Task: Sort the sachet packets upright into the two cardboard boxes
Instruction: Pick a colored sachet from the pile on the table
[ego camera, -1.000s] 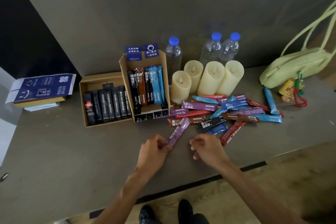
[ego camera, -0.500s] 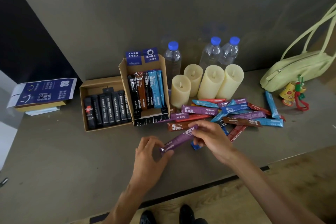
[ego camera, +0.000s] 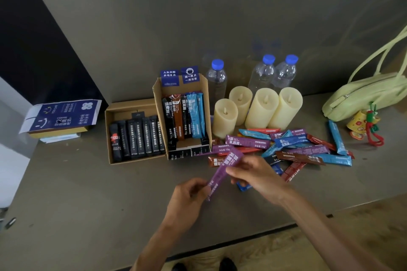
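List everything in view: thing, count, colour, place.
left box: one, cardboard, holds black sachets
right box: one, cardboard, holds mixed sachets
held sachet: one, purple, between both hands
loose sachets: a pile, mixed colours, right of boxes
candles: four, cream, behind pile
bottles: three, clear, blue caps, by wall
bag: one, pale green, far right
charm: one, yellow and red, by bag
flat carton: one, blue, far left
table: one, grey
left hand: one, on sachet's lower end
right hand: one, at sachet's middle
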Demonstrator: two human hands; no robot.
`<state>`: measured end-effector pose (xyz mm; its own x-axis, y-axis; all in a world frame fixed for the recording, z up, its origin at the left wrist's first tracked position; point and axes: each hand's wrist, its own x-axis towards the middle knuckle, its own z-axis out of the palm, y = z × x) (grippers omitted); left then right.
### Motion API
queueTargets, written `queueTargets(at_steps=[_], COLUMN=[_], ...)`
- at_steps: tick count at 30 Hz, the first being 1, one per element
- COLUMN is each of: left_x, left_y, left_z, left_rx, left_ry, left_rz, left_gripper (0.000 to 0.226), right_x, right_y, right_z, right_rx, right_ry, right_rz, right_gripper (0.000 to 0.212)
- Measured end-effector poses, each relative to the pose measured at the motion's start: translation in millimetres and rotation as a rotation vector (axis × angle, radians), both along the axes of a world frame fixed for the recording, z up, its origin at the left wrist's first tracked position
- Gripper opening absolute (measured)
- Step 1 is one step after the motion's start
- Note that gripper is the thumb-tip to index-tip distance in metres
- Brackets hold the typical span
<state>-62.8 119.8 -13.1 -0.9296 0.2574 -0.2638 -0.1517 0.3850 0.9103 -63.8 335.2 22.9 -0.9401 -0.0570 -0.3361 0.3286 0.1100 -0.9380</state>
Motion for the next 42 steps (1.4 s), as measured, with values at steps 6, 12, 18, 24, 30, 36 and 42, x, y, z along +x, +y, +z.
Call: queueTargets(at_steps=[6, 12, 18, 24, 30, 36, 42], left_x=[-10, -47, -103, -133, -139, -146, -143], left_y=[1, 7, 24, 41, 45, 44, 43], left_z=[20, 43, 44, 40, 31, 26, 20], left_rx=[-0.187, -0.14, -0.212, -0.31, -0.344, -0.404, -0.455], left_ry=[0.168, 0.249, 0.243, 0.217, 0.226, 0.282, 0.376], left_rz=[0.0, 0.181, 0.218, 0.188, 0.148, 0.153, 0.136], left_gripper=[0.001, 0.012, 0.007, 0.018, 0.025, 0.019, 0.016], right_x=[-17, -41, -64, -70, -72, -74, -73], right_y=[-22, -33, -38, -48, -47, -48, -48], right_z=[7, 15, -14, -19, -20, -19, -18], right_rx=[0.232, 0.225, 0.444, 0.479, 0.451, 0.486, 0.493], right_ry=[0.195, 0.26, 0.184, 0.175, 0.154, 0.174, 0.183], right_rz=[0.057, -0.168, -0.167, -0.151, -0.168, -0.155, -0.152], right_gripper=[0.008, 0.011, 0.011, 0.013, 0.012, 0.011, 0.009])
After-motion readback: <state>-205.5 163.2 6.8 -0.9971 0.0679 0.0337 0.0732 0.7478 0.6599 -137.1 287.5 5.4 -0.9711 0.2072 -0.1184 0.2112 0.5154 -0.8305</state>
